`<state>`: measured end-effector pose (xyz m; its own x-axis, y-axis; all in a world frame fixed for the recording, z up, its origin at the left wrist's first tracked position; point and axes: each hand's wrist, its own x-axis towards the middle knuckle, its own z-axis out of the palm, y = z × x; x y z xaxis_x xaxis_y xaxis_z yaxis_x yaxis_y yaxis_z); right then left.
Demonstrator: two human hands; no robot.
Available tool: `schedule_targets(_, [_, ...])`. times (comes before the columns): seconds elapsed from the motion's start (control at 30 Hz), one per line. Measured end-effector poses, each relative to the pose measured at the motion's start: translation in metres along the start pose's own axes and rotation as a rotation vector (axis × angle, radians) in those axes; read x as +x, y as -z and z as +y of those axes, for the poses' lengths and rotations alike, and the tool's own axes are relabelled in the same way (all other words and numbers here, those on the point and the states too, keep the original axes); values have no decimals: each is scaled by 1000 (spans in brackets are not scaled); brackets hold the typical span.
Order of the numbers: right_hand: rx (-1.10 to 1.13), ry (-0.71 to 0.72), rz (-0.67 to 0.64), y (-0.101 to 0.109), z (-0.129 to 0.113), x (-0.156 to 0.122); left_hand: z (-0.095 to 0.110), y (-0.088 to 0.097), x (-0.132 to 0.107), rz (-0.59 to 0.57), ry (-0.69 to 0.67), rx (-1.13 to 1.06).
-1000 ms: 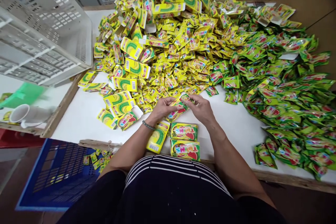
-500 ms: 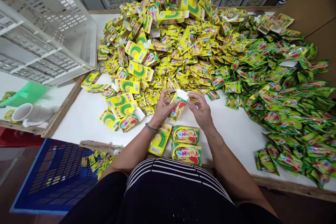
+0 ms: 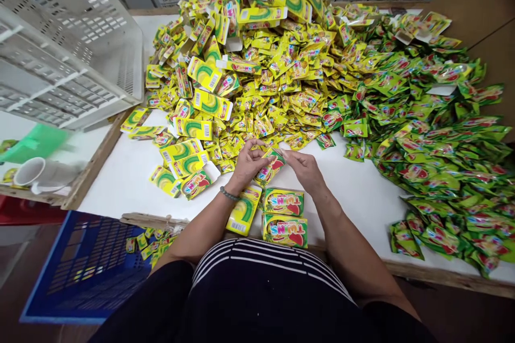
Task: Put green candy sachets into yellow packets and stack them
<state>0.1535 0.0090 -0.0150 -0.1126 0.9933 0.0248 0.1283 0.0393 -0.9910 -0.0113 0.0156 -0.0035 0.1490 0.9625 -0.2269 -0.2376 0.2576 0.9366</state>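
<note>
1. The left grip [image 3: 248,165] holds the side of a little box [image 3: 267,173], thumb on its front; the right grip [image 3: 302,167] is narrow, fingertips pinching the box's far right end.
2. The box sits between the two grips, held over the tabletop [image 3: 358,214]; its long way slants from near left to far right; the left grip is nearer its middle, and the right grip is at the tip.
3. Just below lie a yellow box [image 3: 243,213] and two flat boxes [image 3: 284,202], side by side.
4. Past the grips is a heap of yellow packets [image 3: 298,99]; green packets [image 3: 426,171] spread off to the right.
5. Fingers hide part of the little box; how its end is folded is too small to tell; the left arm [image 3: 197,220] covers some of the blue basket [image 3: 60,289]; the white basket [image 3: 131,59] is cut off at the left.
</note>
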Motion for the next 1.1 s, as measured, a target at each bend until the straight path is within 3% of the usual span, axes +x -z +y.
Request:
schedule_targets(0.13, [-6,-45,96,-2,1,1,-1,-1,1,-7,-18,49])
schedule_targets(0.27, [220,-155,154,-2,6,5,2,-2,2,-52,6,65])
schedule_targets(0.37, [285,-228,120,4,7,6,6,-2,0,-115,9,69])
schedule_targets(0.47, [227,-218,32,10,6,5,7,0,-2,-107,-4,71])
schedule_targets(0.63, [190,-119,-90,11,7,-1,6,2,-3,-53,4,35])
schedule_targets(0.77, [181,-62,-88,2,9,-6,8,1,-4,-37,-10,-51])
schedule_targets(0.9, [-92,241,15,-2,8,-6,11,-1,-6,-12,-16,-88])
schedule_targets(0.97, [-184,384,3,0,7,-4,12,-1,-5,-18,-2,-67])
schedule_targets(1.1, [-235,431,23,1,5,-5,14,0,-1,-40,34,-20])
